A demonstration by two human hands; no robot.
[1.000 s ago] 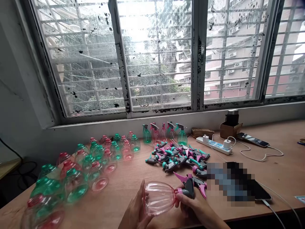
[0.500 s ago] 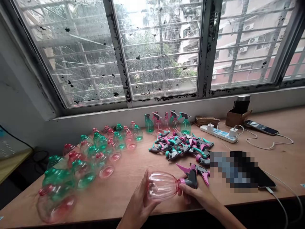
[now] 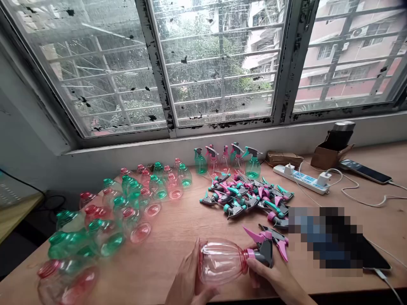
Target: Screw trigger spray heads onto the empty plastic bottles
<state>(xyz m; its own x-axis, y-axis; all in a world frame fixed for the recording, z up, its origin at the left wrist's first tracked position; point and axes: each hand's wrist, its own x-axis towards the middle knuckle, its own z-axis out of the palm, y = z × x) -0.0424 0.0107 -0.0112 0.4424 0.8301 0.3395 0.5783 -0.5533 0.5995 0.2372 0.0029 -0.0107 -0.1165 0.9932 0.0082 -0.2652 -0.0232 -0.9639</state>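
Observation:
A clear pink spray bottle (image 3: 222,260) lies sideways between my hands over the table's front part. My left hand (image 3: 189,275) is wrapped round its base end. At the neck, my right hand (image 3: 267,269) has its fingers closed on the pink collar of a grey and pink spray trigger head (image 3: 263,253), which sits on the bottle's mouth. How tightly the collar is seated I cannot tell. Just beyond my right hand lies another pink and grey trigger head (image 3: 280,241). Farther back is a heap of trigger heads (image 3: 248,195) in pink, teal and grey.
Several pink and green bottles (image 3: 106,237) without heads stand on the wooden table (image 3: 178,222) at left. Bottles fitted with triggers (image 3: 252,167) stand by the wall. To the right are a power strip (image 3: 300,180), cables, a phone (image 3: 365,170) and a partly blurred-out tablet (image 3: 375,254).
The camera view has shifted, so the table's contents sit differently in the picture. Both hands still hold the bottle and its trigger head, now slightly lower and farther right in view.

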